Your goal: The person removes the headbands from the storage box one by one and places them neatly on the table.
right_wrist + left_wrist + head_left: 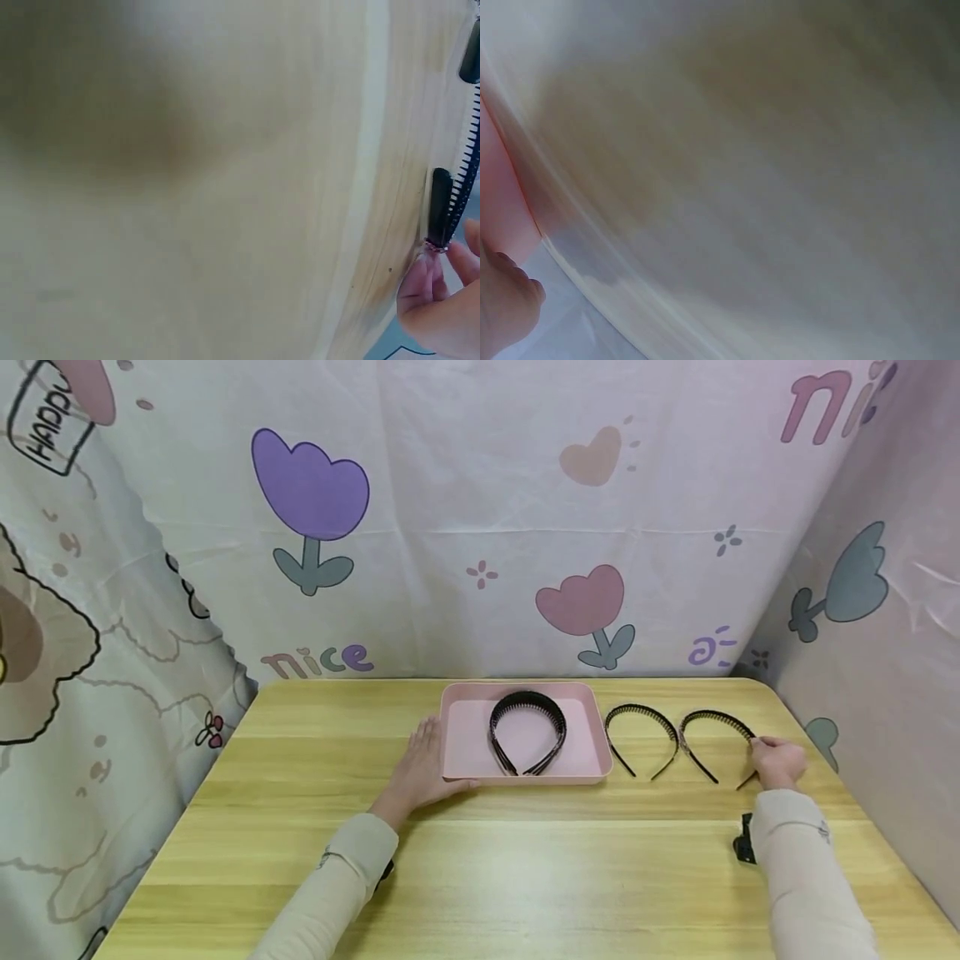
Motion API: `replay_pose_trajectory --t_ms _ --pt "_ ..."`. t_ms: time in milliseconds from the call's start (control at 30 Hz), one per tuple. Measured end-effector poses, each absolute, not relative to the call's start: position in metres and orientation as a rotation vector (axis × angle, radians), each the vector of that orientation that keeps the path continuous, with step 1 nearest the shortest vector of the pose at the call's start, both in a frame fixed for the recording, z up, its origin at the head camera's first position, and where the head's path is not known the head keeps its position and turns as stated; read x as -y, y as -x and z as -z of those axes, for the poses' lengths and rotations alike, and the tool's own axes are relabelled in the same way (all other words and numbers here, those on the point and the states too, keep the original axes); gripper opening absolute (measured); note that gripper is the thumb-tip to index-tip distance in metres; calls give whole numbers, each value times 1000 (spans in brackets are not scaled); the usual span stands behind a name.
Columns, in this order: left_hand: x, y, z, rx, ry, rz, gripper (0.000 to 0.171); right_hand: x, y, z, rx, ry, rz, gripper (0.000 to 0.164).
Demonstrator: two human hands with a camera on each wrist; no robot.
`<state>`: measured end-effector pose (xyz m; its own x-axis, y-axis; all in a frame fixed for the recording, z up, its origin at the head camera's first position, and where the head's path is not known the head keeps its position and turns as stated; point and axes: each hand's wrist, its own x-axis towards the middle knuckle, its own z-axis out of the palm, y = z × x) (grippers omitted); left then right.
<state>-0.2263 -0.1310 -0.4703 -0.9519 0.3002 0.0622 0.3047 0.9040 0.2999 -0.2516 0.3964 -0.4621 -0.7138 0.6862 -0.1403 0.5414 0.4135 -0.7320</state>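
My left hand (422, 772) rests against the left side of a pink tray (465, 727), fingers extended along its edge and thumb at the front corner. Inside the tray lie several black toothed headbands (527, 697), bunched together. To its right, a single headband (642, 708) lies on the table. Farther right, my right hand (780, 763) pinches the side of another headband (716, 716). The right wrist view shows thumb and fingers around this headband (441, 206), near a small beaded band on it. In the left wrist view, only part of the hand (508, 307) and tray (502, 199) shows.
The wooden table (540, 877) ends at a patterned curtain (450, 527) behind, with more curtain at both sides. My right hand is close to the table's right edge. A black wrist device (744, 841) shows beside the right sleeve.
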Motion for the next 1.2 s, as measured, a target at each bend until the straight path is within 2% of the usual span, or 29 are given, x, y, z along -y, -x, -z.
replay_pose_trajectory --t_ms 133,433,767,1000,1200 --pt "131 227 471 3068 486 497 122 -393 249 461 2456 1093 -1194 45" --pt "133 227 471 3048 486 475 121 -384 247 447 2439 815 -1080 43" --pt "131 227 469 3058 480 440 122 -370 244 429 2322 691 -1053 41" --pt "130 228 469 3074 464 438 122 -355 243 421 2263 647 -1116 43" --pt "131 229 470 3076 466 427 122 -334 241 420 2352 483 -1113 42"
